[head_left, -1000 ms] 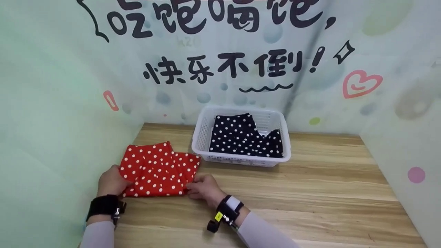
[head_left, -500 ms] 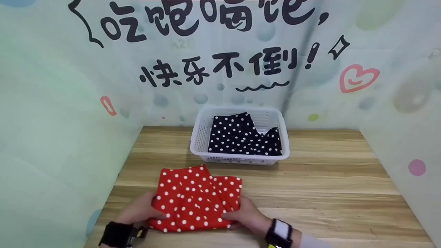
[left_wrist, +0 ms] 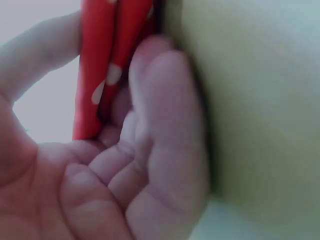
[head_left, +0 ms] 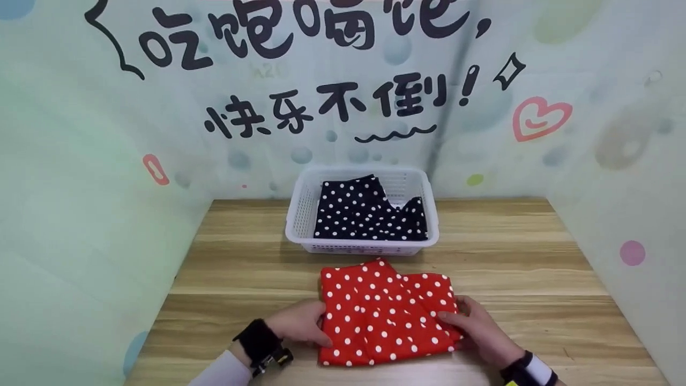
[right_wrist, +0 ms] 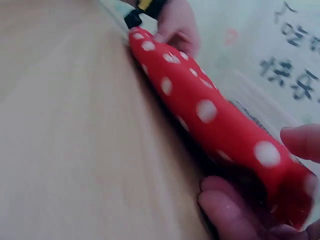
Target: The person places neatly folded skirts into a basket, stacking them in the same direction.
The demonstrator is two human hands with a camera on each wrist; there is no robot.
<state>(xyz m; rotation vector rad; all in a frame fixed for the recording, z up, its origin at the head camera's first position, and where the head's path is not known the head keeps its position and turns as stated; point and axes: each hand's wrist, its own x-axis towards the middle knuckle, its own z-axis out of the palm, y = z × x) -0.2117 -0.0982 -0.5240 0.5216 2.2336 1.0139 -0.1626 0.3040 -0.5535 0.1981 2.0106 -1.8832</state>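
Observation:
In the head view a folded red polka-dot garment (head_left: pixel 388 316) is held between both hands at the front middle, low over the table. My left hand (head_left: pixel 300 321) grips its left edge, thumb on top. The left wrist view shows red layers of the garment (left_wrist: pixel 95 75) between the thumb and the curled fingers (left_wrist: pixel 170 110). At the right edge my right hand (head_left: pixel 482 327) pinches the cloth, thumb above and fingers below. In the right wrist view the garment (right_wrist: pixel 200 105) stretches across toward the left hand (right_wrist: pixel 177 25), slightly above the wooden surface.
Behind the garment stands a white plastic basket (head_left: pixel 362 247) holding a folded black polka-dot garment (head_left: pixel 353 209). The wooden table (head_left: pixel 509 257) is bounded by a printed back wall (head_left: pixel 461 139) and pale side walls.
Both hands have carried the red garment from the left side of the table to the right, in front of the basket. The basket and black garment stay where they were.

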